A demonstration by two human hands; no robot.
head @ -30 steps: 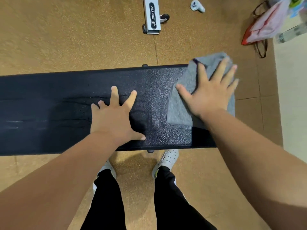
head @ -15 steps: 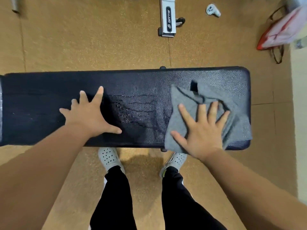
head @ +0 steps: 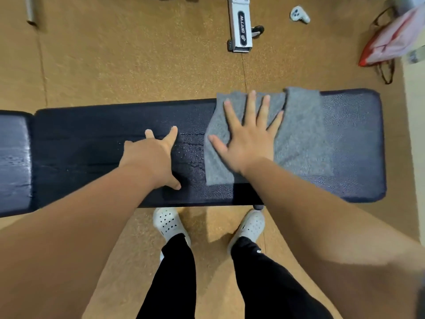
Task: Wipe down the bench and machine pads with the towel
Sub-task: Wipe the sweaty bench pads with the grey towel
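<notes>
Head view: right hand [head: 249, 143] flat, fingers spread wide, pressing grey towel [head: 299, 139] onto black padded tabletop [head: 92, 143], gripping nothing. Towel lies on right half of tabletop, far edge overhanging slightly. Left hand [head: 153, 158] open, palm down on bare pad just left of towel. Wet streaks between hands. White clogs [head: 169, 224] on floor below tabletop's near edge.
</notes>
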